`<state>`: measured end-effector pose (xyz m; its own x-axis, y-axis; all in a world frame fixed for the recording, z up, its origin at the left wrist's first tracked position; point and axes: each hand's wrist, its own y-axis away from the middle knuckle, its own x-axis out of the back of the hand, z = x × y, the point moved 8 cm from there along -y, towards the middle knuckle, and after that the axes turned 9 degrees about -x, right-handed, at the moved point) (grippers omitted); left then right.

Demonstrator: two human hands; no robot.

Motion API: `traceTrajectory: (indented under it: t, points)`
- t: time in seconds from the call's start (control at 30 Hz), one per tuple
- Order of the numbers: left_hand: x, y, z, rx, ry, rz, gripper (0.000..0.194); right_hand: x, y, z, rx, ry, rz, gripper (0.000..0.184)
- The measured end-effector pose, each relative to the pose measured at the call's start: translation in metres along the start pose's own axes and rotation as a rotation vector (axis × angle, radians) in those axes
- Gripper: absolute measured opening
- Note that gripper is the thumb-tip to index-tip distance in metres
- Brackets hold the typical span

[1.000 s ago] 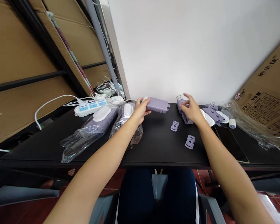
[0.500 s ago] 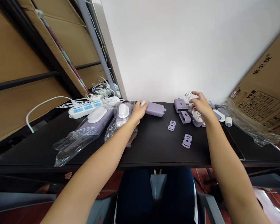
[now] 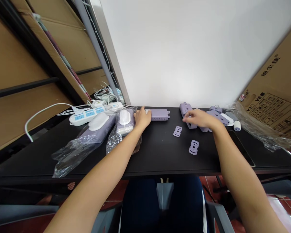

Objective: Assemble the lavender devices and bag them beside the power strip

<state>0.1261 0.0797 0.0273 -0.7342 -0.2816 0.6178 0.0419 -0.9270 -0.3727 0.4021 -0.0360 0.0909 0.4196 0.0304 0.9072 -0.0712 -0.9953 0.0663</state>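
My left hand point(image 3: 143, 118) is closed round the left end of a long purple plastic casing point(image 3: 159, 115) lying on the black table. A bit of white shows by its fingers. My right hand point(image 3: 199, 118) hovers over loose purple parts, its fingertips pointing left and smeared by motion; whether it holds anything is hidden. Just behind it stands a purple block-shaped part point(image 3: 185, 108), and below its fingers a smaller purple part point(image 3: 191, 125). Two flat purple plates with holes lie in front, one nearer the wall point(image 3: 177, 131) and one closer to me point(image 3: 193, 147).
Left of my left hand, two purple-and-white devices in clear plastic bags point(image 3: 99, 122) point(image 3: 125, 117) lie beside a power strip point(image 3: 95, 113). On the right are more purple parts point(image 3: 218, 117), a small white roll point(image 3: 237, 126), a dark phone or tablet point(image 3: 240, 147) and a carton point(image 3: 276, 87).
The left hand lowered the casing onto the table. My right hand moved right with a wire spring at its fingertips, then came back left over the parts; that spring is now out of sight.
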Motion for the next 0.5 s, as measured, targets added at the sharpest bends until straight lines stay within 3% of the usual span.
traceTrajectory:
  t: [0.07,0.13,0.27,0.37,0.5]
  points:
    - [0.007,0.005,0.01,-0.062,-0.02,0.031,0.046,-0.026,0.008,-0.009,-0.051,0.204,-0.15,0.043]
    - [0.017,0.012,0.026,-0.15,0.006,0.095,0.041,-0.04,0.014,-0.015,-0.111,0.349,-0.187,0.057]
    - [0.027,0.03,0.063,-0.358,0.097,0.137,0.03,-0.054,0.012,-0.026,-0.094,0.346,-0.209,0.062]
    - [0.009,0.044,0.085,-0.484,0.185,-0.052,0.023,-0.056,0.007,-0.028,-0.054,0.293,-0.189,0.061]
    - [-0.029,0.061,0.087,-0.458,0.307,-0.377,0.02,-0.049,0.002,-0.033,0.003,0.182,-0.021,0.059]
